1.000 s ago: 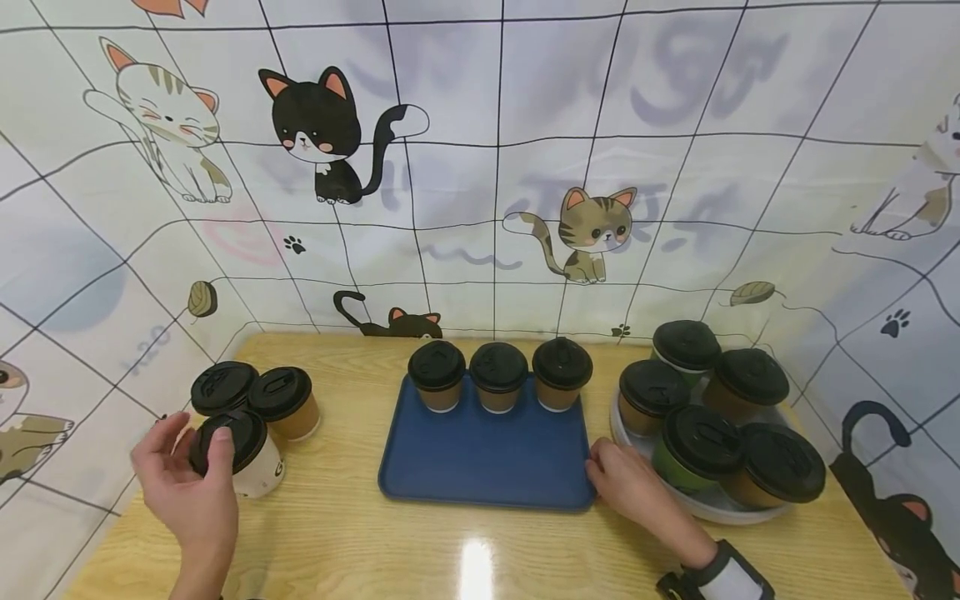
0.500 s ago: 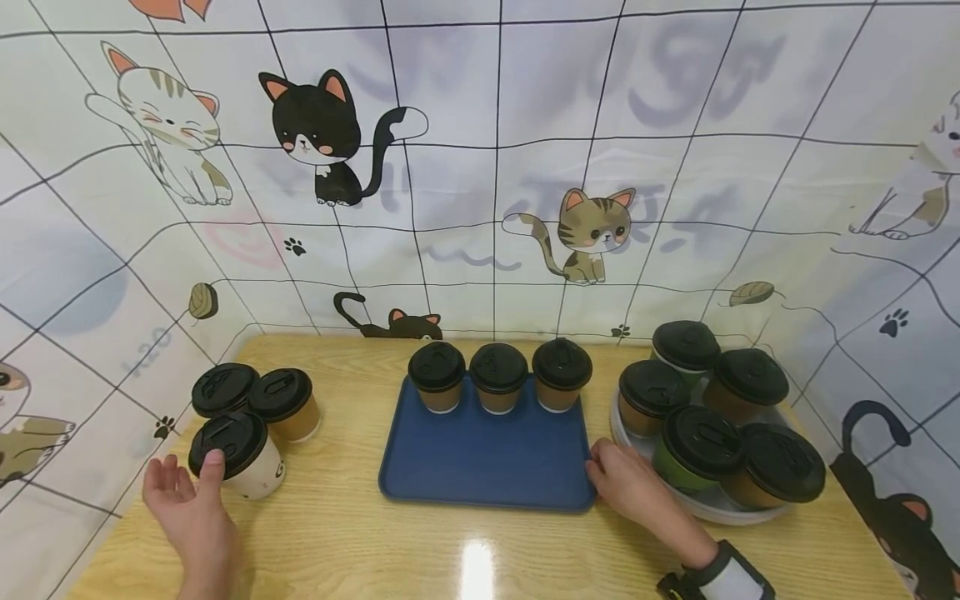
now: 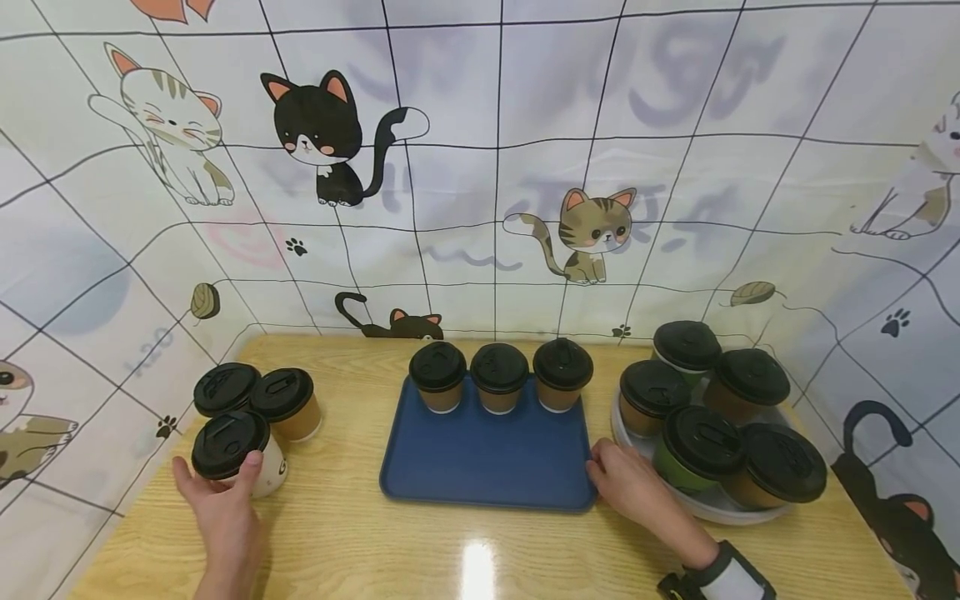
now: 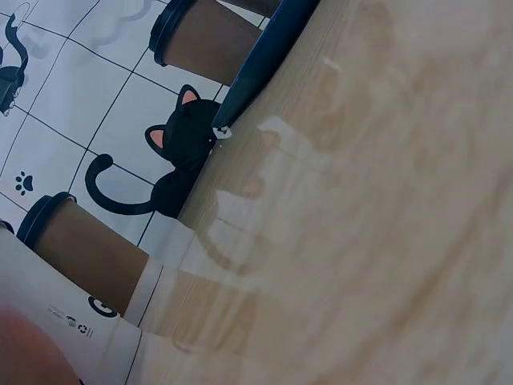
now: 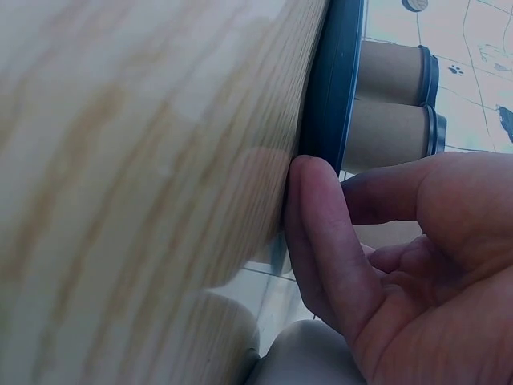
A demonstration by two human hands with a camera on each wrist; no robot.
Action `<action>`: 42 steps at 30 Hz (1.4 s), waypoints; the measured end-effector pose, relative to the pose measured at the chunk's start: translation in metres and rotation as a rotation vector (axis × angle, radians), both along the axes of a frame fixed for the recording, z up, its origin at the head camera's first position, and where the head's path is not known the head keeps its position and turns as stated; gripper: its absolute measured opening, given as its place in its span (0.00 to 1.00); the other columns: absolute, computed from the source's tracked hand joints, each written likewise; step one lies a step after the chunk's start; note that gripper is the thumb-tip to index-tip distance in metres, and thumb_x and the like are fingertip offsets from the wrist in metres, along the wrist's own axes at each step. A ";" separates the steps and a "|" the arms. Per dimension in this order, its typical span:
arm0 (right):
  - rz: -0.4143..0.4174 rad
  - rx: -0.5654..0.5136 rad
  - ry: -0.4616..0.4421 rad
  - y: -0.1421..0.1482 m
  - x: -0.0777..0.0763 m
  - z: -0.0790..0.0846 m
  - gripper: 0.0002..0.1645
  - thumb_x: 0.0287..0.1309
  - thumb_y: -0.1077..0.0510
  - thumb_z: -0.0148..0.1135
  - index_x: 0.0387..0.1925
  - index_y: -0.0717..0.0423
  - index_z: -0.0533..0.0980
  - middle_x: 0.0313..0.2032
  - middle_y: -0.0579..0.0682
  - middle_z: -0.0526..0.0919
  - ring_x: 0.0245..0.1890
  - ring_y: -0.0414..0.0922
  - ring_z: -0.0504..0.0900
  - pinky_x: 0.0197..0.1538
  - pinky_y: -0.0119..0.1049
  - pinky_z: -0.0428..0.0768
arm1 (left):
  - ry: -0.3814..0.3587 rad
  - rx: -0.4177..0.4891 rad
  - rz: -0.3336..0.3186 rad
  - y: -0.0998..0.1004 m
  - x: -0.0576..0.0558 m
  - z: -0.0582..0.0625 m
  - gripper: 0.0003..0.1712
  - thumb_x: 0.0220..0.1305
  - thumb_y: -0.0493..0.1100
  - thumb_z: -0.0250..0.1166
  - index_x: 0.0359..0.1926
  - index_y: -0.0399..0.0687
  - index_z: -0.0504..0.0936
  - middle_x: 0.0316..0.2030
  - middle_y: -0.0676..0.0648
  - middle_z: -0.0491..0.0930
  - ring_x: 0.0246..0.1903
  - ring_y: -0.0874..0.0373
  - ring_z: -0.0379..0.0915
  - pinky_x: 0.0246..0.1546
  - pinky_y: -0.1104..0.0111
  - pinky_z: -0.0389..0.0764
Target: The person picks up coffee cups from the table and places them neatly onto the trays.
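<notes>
My left hand (image 3: 225, 512) is at the near side of a white paper cup (image 3: 267, 473) with a black lid, thumb in front of its wall and fingers spread at its left. In the left wrist view, a blurred fingertip lies before the white cup (image 4: 56, 301). Two brown lidded cups, one showing its wall (image 3: 298, 419), stand behind it. My right hand (image 3: 628, 483) pinches the right edge of a blue tray (image 3: 487, 467); in the right wrist view, thumb and fingers meet at the tray's end (image 5: 330, 96). Three brown lidded cups (image 3: 499, 398) stand along the tray's back.
At the right, a round pale dish (image 3: 738, 514) holds several lidded cups, green and brown, close beside my right forearm. A wooden table (image 3: 337, 533) lies under everything. A cat-printed sheet (image 3: 457, 183) covers the walls behind and at both sides.
My left hand has drawn back from over the white cup's lid, then moved right and in against the cup's near side. The right hand, tray and cups stay put.
</notes>
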State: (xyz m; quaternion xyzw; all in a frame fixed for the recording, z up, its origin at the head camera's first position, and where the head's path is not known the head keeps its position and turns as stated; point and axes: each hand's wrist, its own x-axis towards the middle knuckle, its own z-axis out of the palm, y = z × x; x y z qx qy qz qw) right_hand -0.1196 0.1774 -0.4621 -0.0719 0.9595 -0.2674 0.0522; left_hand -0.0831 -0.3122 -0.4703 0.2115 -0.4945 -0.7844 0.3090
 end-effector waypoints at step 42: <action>-0.020 -0.013 -0.035 0.000 0.000 0.000 0.07 0.70 0.64 0.60 0.33 0.58 0.76 0.20 0.46 0.74 0.19 0.39 0.75 0.29 0.39 0.72 | 0.232 -0.209 -0.095 0.067 0.007 0.049 0.47 0.56 0.13 0.63 0.73 0.47 0.66 0.64 0.44 0.75 0.64 0.52 0.69 0.62 0.69 0.72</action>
